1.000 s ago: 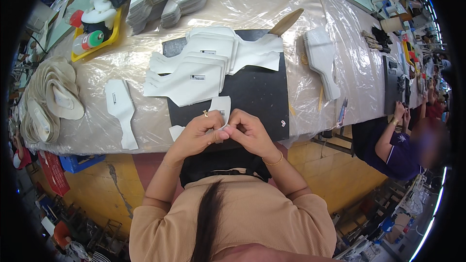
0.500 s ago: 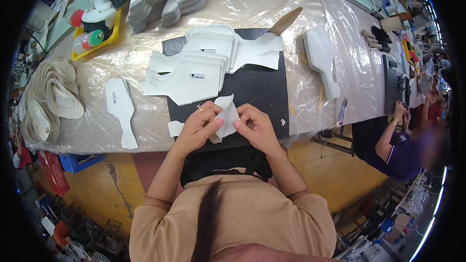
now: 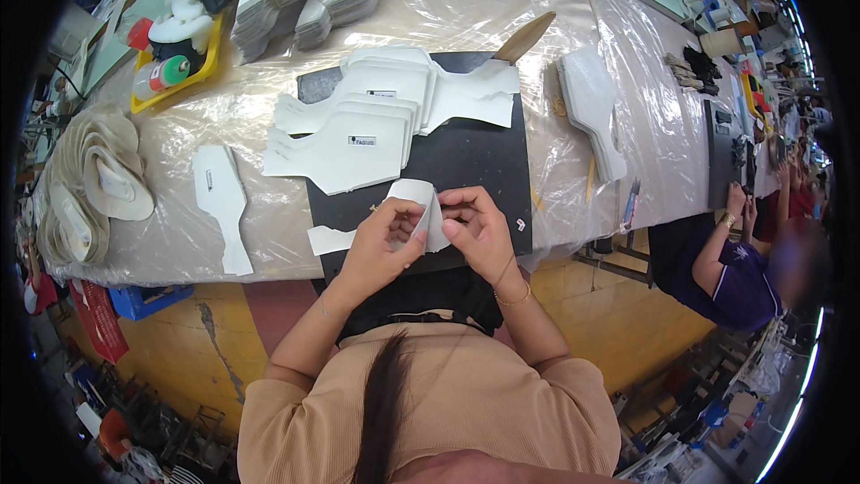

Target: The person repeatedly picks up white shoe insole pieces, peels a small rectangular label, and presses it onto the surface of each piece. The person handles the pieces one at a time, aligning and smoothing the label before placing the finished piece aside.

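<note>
My left hand [image 3: 385, 242] and my right hand [image 3: 481, 226] are close together over the near edge of a black board [image 3: 484, 161]. Between them is a folded white cut piece [image 3: 414, 191], thin like fabric or leather, pinched in the fingers of both. A white strip [image 3: 330, 239] sticks out beside my left hand; whether it belongs to the held piece I cannot tell. Just beyond my hands, white paddle-shaped pieces [image 3: 336, 157], with small dark-framed labels, lie fanned in overlapping stacks on the board.
Similar white pieces lie left [image 3: 219, 184] and right [image 3: 591, 99] of the board on the plastic-covered table [image 3: 278, 81]. Beige shoe-shaped pieces [image 3: 116, 175] are heaped at far left, near a yellow tray [image 3: 175, 90] with bottles. A wooden tool [image 3: 528, 36] lies behind; a co-worker [image 3: 735, 278] is at right.
The white piece has been turned and folded differently, its upper edge now rounded rather than pointed. My left fingers have shifted slightly lower, and my right hand has turned a little around the piece.
</note>
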`<state>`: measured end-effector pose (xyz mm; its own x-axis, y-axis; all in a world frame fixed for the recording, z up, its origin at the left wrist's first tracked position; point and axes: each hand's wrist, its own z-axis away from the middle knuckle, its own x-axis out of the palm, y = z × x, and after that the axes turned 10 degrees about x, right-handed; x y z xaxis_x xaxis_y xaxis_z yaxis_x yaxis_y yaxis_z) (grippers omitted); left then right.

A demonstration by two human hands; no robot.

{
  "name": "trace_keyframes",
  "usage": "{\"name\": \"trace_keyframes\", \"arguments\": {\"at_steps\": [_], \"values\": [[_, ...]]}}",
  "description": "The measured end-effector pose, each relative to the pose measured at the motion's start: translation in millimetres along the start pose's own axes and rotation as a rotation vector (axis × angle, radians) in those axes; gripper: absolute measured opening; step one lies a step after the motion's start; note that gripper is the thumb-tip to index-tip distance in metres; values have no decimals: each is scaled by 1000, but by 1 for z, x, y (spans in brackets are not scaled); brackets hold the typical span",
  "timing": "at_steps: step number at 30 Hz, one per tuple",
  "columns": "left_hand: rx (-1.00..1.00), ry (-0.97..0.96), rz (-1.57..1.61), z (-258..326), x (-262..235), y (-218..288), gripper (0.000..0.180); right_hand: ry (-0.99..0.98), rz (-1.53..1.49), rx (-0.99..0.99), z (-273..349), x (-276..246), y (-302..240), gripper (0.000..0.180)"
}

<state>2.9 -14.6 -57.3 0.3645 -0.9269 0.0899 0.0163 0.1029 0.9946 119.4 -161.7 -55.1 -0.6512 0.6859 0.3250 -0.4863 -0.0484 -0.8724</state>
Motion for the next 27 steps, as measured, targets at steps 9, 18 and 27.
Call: {"name": "trace_keyframes", "arguments": {"at_steps": [9,18,27], "values": [[-28,-1,-86,5,9,13,34,118,538,-93,7,20,-28,16],[-85,-107,-121,-9,-12,11,46,38,657,-245,1,18,-31,16],[-152,-122,-105,-9,-14,19,31,-6,593,-240,-5,16,-29,10]]}}
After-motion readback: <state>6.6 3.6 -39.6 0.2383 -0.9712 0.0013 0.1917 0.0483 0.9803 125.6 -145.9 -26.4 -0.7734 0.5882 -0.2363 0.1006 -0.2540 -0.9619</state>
